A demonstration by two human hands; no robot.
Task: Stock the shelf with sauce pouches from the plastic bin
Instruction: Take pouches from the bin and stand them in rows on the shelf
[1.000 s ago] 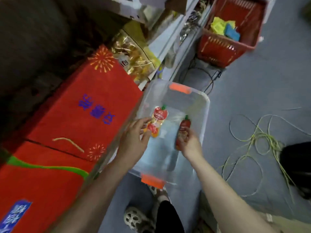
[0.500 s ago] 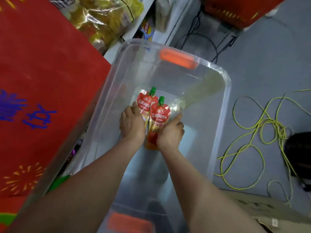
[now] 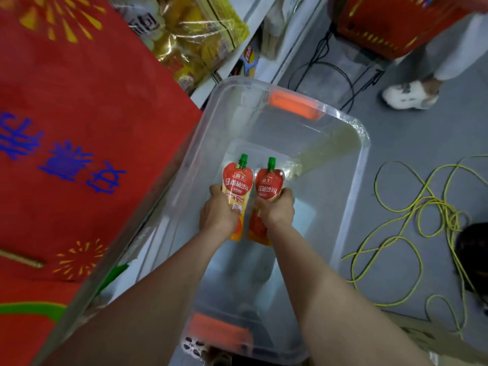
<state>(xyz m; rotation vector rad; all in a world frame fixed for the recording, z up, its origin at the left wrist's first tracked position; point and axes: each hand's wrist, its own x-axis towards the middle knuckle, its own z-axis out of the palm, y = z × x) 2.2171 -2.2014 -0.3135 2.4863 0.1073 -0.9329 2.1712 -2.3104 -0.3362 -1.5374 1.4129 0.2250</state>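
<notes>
The left hand (image 3: 219,215) grips one sauce pouch (image 3: 236,183) and the right hand (image 3: 277,210) grips the other pouch (image 3: 269,186). They are side by side, low inside the clear plastic bin (image 3: 361,165). A big red box (image 3: 79,114) sits tight against the bin's left side. A yellow cord (image 3: 422,207) lies looped on the floor to the right. Past the bin are the shelf (image 3: 297,38), shiny snack bags (image 3: 195,30), a black cable (image 3: 319,67), a red basket (image 3: 390,25) and someone's shoe (image 3: 409,95).
</notes>
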